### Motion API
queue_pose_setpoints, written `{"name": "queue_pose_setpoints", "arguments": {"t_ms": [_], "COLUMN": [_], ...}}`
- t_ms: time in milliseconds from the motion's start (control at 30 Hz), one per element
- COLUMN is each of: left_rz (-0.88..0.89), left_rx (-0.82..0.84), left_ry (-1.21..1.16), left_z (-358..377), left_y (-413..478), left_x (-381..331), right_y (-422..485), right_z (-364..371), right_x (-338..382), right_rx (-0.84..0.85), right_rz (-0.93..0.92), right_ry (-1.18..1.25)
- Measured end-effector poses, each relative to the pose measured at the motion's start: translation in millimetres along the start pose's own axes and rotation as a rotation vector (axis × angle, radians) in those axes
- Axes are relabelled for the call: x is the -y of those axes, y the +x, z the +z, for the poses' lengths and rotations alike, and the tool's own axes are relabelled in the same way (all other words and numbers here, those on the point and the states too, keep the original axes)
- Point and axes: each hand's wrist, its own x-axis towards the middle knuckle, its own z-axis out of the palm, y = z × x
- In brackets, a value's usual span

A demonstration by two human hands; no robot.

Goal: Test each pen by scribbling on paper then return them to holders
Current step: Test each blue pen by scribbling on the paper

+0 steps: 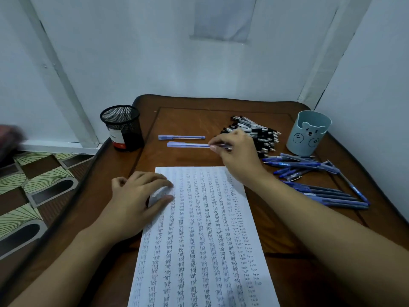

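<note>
right hand (pixel 239 151) pinches lilac pen (pixel 188 145) | second lilac pen (pixel 181 137) beside | left hand (pixel 137 202) relaxed on paper (pixel 199 240) | 2 holders (pixel 121 127)

A lilac pen (pixel 188 145) in fingers (pixel 222 138) of right hand (pixel 241 151), perhaps off the table (pixel 188 120); left hand (pixel 137 196) on paper (pixel 199 240).

counter (pixel 190 120): brown wood, varnished, faintly glossy, with fine scratches
paper (pixel 199 240): white sheet, matt, covered in ink writing
mesh holder (pixel 122 127): black metal wire mesh, matt
bear holder (pixel 308 134): pale blue plastic, smooth, matt
lilac pen (pixel 188 145): frosted plastic, semi-matt
heaped pens (pixel 254 131): clear plastic barrels, black caps
blue pens (pixel 327 196): dark plastic, slightly glossy
wall (pixel 155 52): painted, matt
</note>
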Motion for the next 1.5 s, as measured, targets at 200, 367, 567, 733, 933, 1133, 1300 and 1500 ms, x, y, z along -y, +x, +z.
{"name": "queue_pose_setpoints", "arguments": {"t_ms": [200, 367, 567, 733, 933, 1133, 1300, 1500], "left_rz": [0.0, -0.006, -0.029, -0.035, -0.021, -0.006, 0.005, 0.006], "left_rx": [-0.013, -0.003, 0.015, 0.031, 0.063, 0.134, 0.141, 0.142], "left_ry": [-0.064, -0.069, -0.083, -0.077, -0.042, 0.043, 0.094, 0.13], "left_z": [7, 8, 8, 7, 3, 0, 0, 2], "left_y": [3, 4, 4, 4, 3, 2, 1, 1], "left_x": [4, 4, 6, 5, 1, -4, -8, -8], "right_y": [49, 61, 62, 60, 39, -19, -51, -45], "right_z": [43, 62, 69, 72, 33, -51, -102, -109], "right_x": [-5, -11, -12, -14, -9, -37, -62, -84], "right_rx": [0.034, 0.104, 0.136, 0.097, -0.009, 0.041, 0.058, 0.257], "right_rz": [0.029, 0.013, -0.037, -0.089, -0.099, 0.025, 0.164, 0.252], "right_ry": [-0.048, -0.177, -0.443, -0.501, -0.333, -0.278, -0.547, -0.759]}}
